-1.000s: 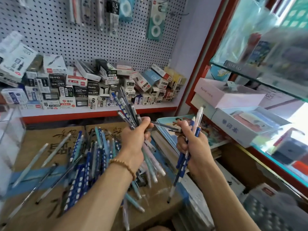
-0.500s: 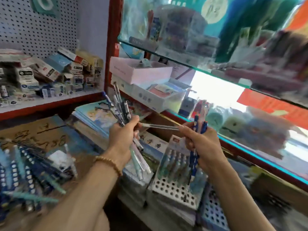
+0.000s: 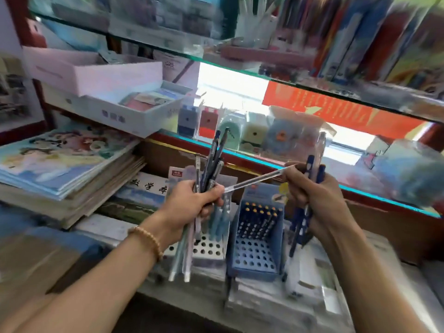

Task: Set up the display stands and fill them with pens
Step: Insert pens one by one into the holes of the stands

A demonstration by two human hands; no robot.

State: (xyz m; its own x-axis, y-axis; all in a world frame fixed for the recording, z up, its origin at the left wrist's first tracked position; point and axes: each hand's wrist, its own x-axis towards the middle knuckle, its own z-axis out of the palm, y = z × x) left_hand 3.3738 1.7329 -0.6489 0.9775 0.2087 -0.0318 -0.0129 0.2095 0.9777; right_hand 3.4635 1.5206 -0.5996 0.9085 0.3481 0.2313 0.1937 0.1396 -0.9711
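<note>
While two display stands sit on the near surface, blue stand (image 3: 255,239) right of white stand (image 3: 208,246) | pen bundle (image 3: 209,164) gripped by left hand (image 3: 194,203) | blue pens (image 3: 305,212) clenched upright in right hand (image 3: 314,198), nearer blue stand | clear pen (image 3: 254,180) spans both hands crosswise

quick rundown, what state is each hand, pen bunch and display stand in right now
left hand: gripping a mixed bundle of pens
right hand: holding blue pens, pinching a clear pen
clear pen: spans between both hands
blue display stand: upright, back rows filled, front holes empty
white display stand: upright, few pens, front holes empty
</note>
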